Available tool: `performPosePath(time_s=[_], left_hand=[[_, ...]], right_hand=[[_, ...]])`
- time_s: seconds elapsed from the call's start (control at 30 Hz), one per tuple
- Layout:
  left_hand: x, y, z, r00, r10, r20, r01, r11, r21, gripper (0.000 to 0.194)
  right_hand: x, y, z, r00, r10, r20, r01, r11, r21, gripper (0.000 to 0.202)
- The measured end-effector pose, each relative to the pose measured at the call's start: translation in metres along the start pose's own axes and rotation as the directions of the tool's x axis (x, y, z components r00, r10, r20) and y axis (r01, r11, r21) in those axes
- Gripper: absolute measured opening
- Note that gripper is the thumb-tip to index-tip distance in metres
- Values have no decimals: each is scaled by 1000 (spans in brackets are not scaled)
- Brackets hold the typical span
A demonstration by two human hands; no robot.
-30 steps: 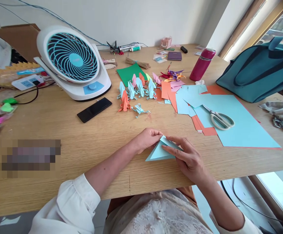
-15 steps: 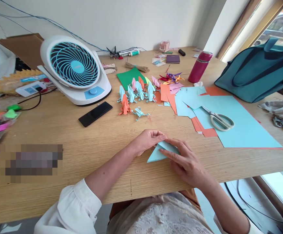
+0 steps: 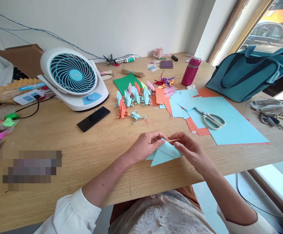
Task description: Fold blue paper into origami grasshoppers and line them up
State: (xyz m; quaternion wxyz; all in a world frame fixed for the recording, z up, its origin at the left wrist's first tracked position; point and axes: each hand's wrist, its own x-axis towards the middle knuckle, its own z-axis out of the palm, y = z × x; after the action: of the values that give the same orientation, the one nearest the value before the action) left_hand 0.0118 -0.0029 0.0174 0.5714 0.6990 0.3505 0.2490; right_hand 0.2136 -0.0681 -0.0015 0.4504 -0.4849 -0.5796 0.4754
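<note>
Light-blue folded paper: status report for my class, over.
Left hand, right hand: both holding the light-blue folded paper. Pointed flaps showing. Pale-handled metal scissors: off right, not in the way.

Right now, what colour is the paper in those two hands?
The folded paper is light blue, seen in the head view.

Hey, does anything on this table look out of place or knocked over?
One pale blue paper figure looks odd: it lies low with its thin limbs splayed, in front of the group of taller, upright-looking paper figures. It may have tipped over. I see no spill.
</note>
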Motion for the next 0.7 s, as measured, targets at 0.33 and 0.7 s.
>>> performPosePath(time_s=[0.33,0.7], left_hand=[[-14,-2,7,994,-53,-95,58,997,42,27],[-30,-5,8,948,-139,-288,105,986,-130,32]], right_hand=[[-5,5,7,984,111,136,-91,986,-143,31],[-7,6,19,980,-22,-198,57,983,172,27]])
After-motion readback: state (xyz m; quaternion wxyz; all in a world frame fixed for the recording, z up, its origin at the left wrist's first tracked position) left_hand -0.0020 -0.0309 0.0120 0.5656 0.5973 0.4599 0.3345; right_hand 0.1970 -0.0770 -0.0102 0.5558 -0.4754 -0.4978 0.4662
